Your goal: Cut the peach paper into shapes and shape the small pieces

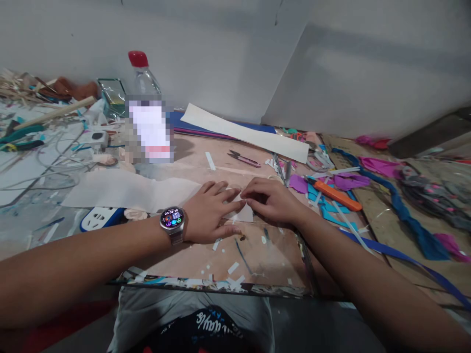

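A long strip of pale paper lies across the work board, its right end showing beneath my fingers. My left hand, with a smartwatch at the wrist, rests flat on that strip, fingers spread. Over the strip's right end, my right hand has thumb and forefinger pinched close together, near the left fingertips. Whatever sits in that pinch is too small or hidden to make out. Beyond the hands lie small thread snips and a curved cream strip.
A red-capped bottle stands at the back, partly blurred out. An orange utility knife lies right among blue and purple scraps. A blue-and-white power strip sits left, near green-handled pliers. Paper bits litter the board's front edge.
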`<state>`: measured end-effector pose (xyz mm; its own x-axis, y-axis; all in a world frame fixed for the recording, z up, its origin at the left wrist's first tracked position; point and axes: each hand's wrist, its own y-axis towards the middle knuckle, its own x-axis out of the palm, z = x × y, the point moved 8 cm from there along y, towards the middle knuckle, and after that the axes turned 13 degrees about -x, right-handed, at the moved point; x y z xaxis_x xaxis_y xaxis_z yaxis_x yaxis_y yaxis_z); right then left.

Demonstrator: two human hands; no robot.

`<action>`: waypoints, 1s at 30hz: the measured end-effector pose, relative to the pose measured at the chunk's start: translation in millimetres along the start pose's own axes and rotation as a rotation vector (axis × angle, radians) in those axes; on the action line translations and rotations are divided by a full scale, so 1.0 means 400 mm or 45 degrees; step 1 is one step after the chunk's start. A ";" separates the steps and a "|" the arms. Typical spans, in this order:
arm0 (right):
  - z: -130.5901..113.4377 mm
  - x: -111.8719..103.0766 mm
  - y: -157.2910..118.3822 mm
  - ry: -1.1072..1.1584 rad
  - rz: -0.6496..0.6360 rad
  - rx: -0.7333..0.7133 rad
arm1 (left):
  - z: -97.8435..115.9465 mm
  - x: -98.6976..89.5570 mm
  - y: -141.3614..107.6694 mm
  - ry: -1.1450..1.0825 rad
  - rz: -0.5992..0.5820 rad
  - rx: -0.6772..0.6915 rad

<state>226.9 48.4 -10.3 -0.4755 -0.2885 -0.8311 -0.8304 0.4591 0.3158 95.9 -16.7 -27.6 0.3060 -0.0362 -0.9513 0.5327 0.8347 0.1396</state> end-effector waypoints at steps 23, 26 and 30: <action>0.005 0.012 -0.005 0.011 -0.081 -0.007 | 0.007 -0.007 -0.002 -0.013 -0.017 0.047; -0.001 0.011 -0.004 0.010 -0.081 -0.038 | 0.007 -0.005 -0.003 -0.009 -0.025 0.041; -0.005 0.010 -0.003 0.009 -0.085 -0.061 | 0.005 -0.004 -0.003 -0.018 -0.026 0.027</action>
<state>225.5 45.1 -13.1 -0.4203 -0.3230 -0.8479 -0.8732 0.3982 0.2811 96.1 -18.8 -25.6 0.3062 -0.0612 -0.9500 0.5556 0.8218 0.1262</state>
